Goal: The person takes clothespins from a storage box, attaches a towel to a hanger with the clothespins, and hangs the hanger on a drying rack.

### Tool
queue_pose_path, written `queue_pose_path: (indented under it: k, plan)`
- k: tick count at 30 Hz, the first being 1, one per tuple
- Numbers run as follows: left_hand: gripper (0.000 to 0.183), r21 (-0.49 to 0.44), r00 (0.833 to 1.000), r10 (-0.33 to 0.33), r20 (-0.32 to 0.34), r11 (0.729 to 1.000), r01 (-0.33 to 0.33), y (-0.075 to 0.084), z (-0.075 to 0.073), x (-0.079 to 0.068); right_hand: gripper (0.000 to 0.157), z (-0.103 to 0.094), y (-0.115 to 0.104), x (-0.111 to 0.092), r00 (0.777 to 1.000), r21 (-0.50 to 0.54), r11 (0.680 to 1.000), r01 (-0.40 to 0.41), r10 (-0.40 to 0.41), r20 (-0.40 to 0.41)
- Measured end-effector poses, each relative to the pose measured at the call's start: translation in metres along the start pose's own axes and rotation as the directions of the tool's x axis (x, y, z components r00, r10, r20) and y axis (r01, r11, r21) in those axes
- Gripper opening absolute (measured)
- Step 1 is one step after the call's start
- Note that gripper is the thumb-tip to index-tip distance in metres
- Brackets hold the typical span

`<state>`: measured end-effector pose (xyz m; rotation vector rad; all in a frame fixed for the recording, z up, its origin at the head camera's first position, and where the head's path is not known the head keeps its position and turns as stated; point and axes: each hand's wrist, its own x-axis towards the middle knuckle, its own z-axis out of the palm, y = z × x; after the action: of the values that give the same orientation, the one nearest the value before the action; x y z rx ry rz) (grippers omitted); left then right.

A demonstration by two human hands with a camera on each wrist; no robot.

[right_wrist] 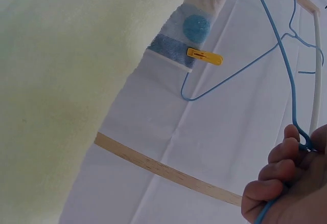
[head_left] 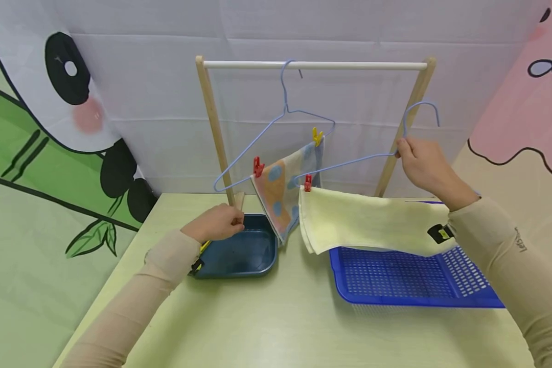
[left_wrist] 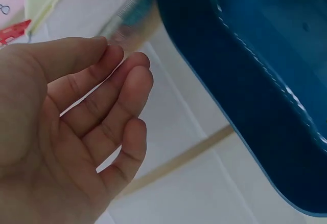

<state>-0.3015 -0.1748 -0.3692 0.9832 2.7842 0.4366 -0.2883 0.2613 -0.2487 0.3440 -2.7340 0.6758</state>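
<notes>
My right hand (head_left: 425, 166) grips a blue wire hanger (head_left: 349, 164) at the neck, its hook sticking up above the fist. From this hanger hangs a pale yellow towel (head_left: 363, 217), held by a red clothespin (head_left: 307, 183) at its left corner; my wrist hides the other end. My left hand (head_left: 218, 222) is over the dark blue basin (head_left: 262, 268), its fingers loosely curled with nothing in them in the left wrist view. A second blue hanger (head_left: 257, 137) hangs on the rack's white rod (head_left: 359, 66), carrying a patterned towel (head_left: 280, 191) with red and yellow clothespins (head_left: 318, 137).
The rack's wooden legs (head_left: 215, 128) stand at the back of the table (head_left: 257, 327), before a white cloth backdrop (head_left: 142, 76). A blue perforated basket (head_left: 395, 299) sits at the right, under the yellow towel. Cartoon-printed sheets (head_left: 32, 214) hang at both sides.
</notes>
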Motion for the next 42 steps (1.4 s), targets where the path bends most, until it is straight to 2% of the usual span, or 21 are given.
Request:
queue_pose_path:
  k: [9, 17, 21, 28, 32, 40, 42]
  plan:
    - [0.018, 0.019, 0.997, -0.067, 0.028, 0.998, 0.066, -0.025, 0.007, 0.001, 0.055, 0.001, 0.005, 0.000, 1.000, 0.007, 1.000, -0.014, 0.014, 0.008]
    - [0.014, 0.100, 0.979, -0.178, 0.095, 0.981, 0.169, -0.038, 0.012, 0.002, 0.054, 0.004, 0.009, 0.000, 0.998, 0.030, 0.999, -0.034, 0.033, 0.044]
    - [0.010, 0.124, 0.966, -0.226, 0.125, 0.970, 0.211, -0.040, 0.013, 0.004, 0.052, 0.007, 0.011, 0.001, 0.998, 0.029, 0.999, -0.035, 0.034, 0.054]
    - [0.005, 0.155, 0.926, -0.339, 0.166, 0.936, 0.315, -0.043, 0.019, 0.009, 0.054, 0.008, 0.012, 0.002, 0.996, 0.042, 0.997, -0.057, 0.054, 0.070]
    - [0.005, 0.184, 0.909, -0.389, 0.147, 0.914, 0.362, -0.044, 0.021, 0.012, 0.054, 0.004, 0.012, 0.001, 0.995, 0.056, 0.996, -0.068, 0.064, 0.072]
    - [0.004, 0.249, 0.871, -0.482, 0.093, 0.858, 0.449, -0.043, 0.023, 0.018, 0.056, -0.002, 0.013, 0.001, 0.996, 0.065, 0.994, -0.093, 0.092, 0.018]
    - [0.009, 0.261, 0.863, -0.496, 0.092, 0.849, 0.460, -0.044, 0.023, 0.019, 0.057, -0.003, 0.013, 0.001, 0.995, 0.071, 0.992, -0.104, 0.103, 0.016]
